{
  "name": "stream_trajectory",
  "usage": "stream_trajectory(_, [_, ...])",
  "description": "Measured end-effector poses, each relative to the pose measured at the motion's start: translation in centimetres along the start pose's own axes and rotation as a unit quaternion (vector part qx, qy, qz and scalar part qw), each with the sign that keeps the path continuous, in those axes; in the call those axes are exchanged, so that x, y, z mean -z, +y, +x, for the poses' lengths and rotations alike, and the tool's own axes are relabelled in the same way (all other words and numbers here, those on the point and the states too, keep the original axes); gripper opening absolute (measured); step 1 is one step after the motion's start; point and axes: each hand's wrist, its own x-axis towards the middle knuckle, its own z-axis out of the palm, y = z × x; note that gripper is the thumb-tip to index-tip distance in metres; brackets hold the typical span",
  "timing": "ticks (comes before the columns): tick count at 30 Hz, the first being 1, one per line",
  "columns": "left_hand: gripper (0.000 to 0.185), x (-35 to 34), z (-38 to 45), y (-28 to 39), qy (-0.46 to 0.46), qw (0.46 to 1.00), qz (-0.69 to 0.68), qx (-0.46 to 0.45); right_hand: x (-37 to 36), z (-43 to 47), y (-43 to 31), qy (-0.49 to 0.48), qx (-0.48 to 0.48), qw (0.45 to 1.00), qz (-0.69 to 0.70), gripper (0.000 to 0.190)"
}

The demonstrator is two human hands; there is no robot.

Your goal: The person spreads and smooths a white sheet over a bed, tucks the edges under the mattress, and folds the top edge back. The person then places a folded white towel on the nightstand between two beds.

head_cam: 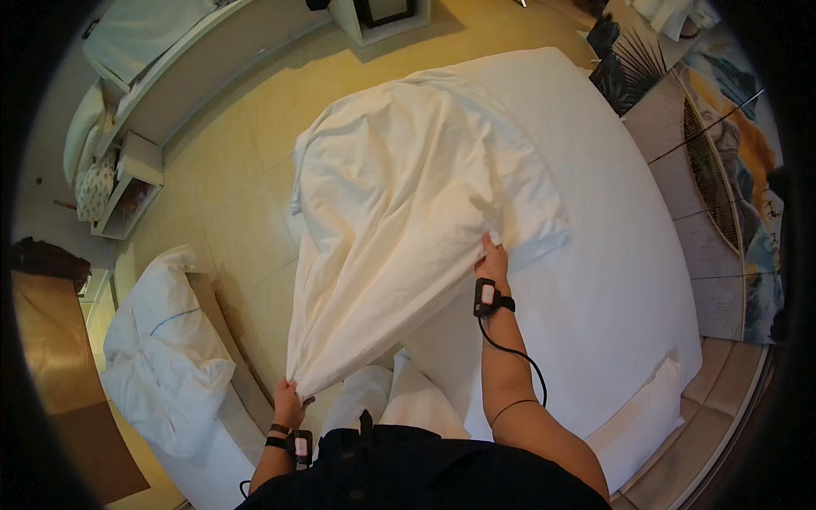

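A large white cloth (395, 185), perhaps a duvet cover or sheet, lies crumpled over the near side of a bed, and part of it hangs off the edge. My left hand (291, 403) grips one corner, low in the picture. Farther up and to the right, my right hand (491, 260) pinches another part of the same cloth. Between the hands its edge is stretched in a slanting line. Beneath and beside it is the white-covered mattress (605, 248). Both wrists carry strapped devices with cables.
A white pillow (644, 417) lies by the padded headboard (707, 414). At left, a bundled white duvet (169, 357) rests on another bed. Tiled floor (236, 172) runs beyond, with an open white cabinet (137, 185). Decorated wall panels (695, 210) stand at right.
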Motion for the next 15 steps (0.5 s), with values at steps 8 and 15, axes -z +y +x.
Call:
stream_trajectory(8, [0.014,1.1,-0.2,-1.4,0.018,0.999,-0.030,0.010,8.4,-0.9,11.3,0.096,-0.129,0.937,-0.310,0.051])
stream_trajectory(15, [0.015,0.7,-0.1,-1.2,0.050,0.998,0.027,0.016,6.0,-1.9,8.1,-0.035,-0.117,0.986,0.116,0.052])
